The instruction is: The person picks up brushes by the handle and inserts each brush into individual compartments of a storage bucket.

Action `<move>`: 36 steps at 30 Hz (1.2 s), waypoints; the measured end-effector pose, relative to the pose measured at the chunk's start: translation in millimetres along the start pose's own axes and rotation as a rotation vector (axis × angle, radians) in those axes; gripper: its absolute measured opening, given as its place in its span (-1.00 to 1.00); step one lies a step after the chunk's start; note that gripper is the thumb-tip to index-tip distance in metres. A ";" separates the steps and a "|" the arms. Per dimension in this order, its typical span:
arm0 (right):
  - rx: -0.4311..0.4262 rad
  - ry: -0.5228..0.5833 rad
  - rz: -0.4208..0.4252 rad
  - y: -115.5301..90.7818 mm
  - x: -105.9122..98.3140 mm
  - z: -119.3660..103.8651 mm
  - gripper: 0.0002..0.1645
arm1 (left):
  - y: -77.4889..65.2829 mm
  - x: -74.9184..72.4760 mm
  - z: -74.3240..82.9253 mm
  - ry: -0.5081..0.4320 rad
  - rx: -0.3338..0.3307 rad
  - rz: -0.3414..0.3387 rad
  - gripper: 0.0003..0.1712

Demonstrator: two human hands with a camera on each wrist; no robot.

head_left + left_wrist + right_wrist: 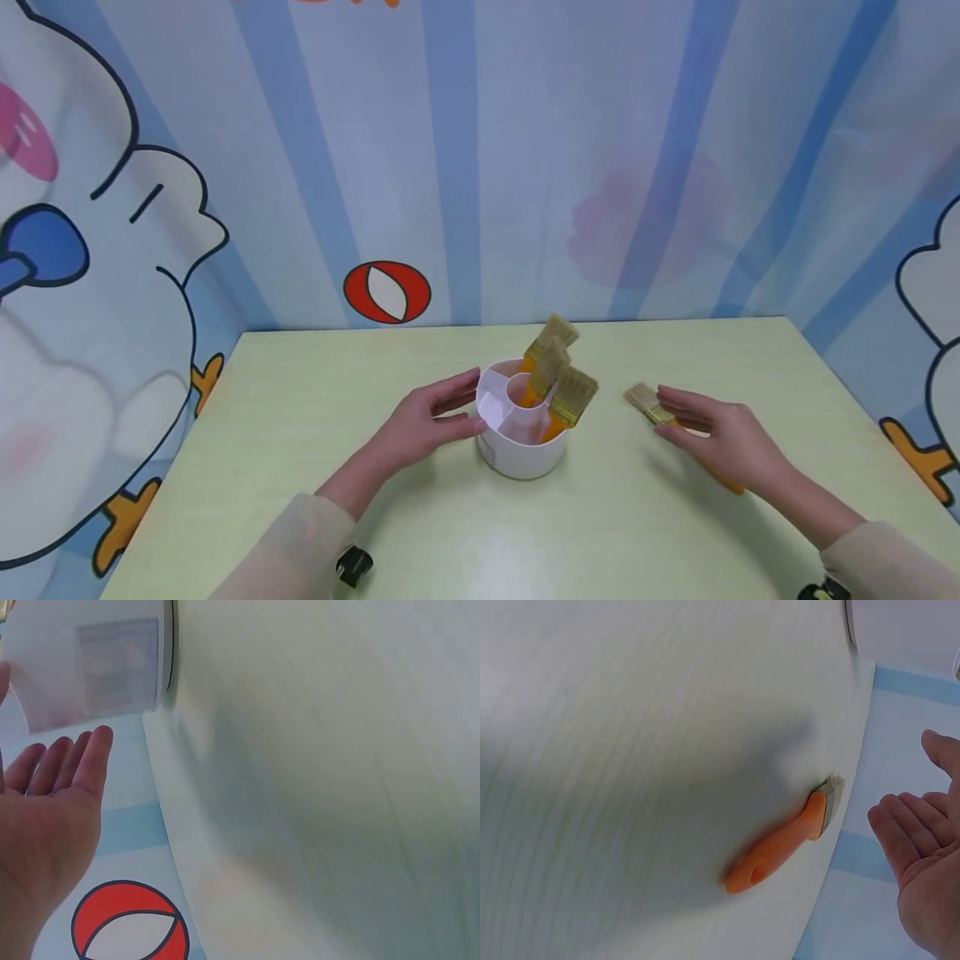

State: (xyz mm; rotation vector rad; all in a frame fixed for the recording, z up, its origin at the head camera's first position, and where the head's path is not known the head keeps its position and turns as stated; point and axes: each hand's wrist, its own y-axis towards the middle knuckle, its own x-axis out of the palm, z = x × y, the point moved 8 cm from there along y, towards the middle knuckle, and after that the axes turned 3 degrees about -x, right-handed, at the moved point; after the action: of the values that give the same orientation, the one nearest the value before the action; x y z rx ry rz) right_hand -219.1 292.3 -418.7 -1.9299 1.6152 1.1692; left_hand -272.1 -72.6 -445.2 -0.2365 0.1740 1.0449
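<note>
A round white divided container (522, 461) stands upright on the table, with a small round cup in its middle. Several paintbrushes (573, 396) with orange handles lean in it, bristles up. At the container's left side is my left hand (420, 425), thumb and fingers spread near its rim; whether they touch it I cannot tell. My right hand (723, 437) hovers above another paintbrush (776, 851), which lies on the table to the container's right. The right wrist view shows the fingers loosely extended and apart from that brush, holding nothing.
The pale yellow-green table (420, 542) ends at the back against a blue striped backdrop (517, 167) with cartoon figures. Similar backdrop panels rise along the left and right sides.
</note>
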 end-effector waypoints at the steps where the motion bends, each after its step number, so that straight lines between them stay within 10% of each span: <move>1: -0.001 -0.005 -0.001 -0.3 -1.0 1.4 -0.33 | -2.3 -0.6 -0.3 0.001 -0.008 0.021 -0.08; 11: 0.023 -0.040 -0.057 -3.9 -6.9 21.0 -0.27 | -30.0 6.8 4.7 -0.054 -0.012 0.231 -0.07; 36: -0.054 -0.257 -0.193 -20.0 8.2 38.7 -0.20 | -15.1 22.9 2.4 -0.135 0.012 0.222 -0.02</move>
State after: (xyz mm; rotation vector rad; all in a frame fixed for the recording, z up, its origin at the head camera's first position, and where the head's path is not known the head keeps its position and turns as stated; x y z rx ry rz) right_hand -214.3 320.7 -452.4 -1.8330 1.2488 1.3283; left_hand -247.6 -60.2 -447.0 -0.1370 0.0853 1.2757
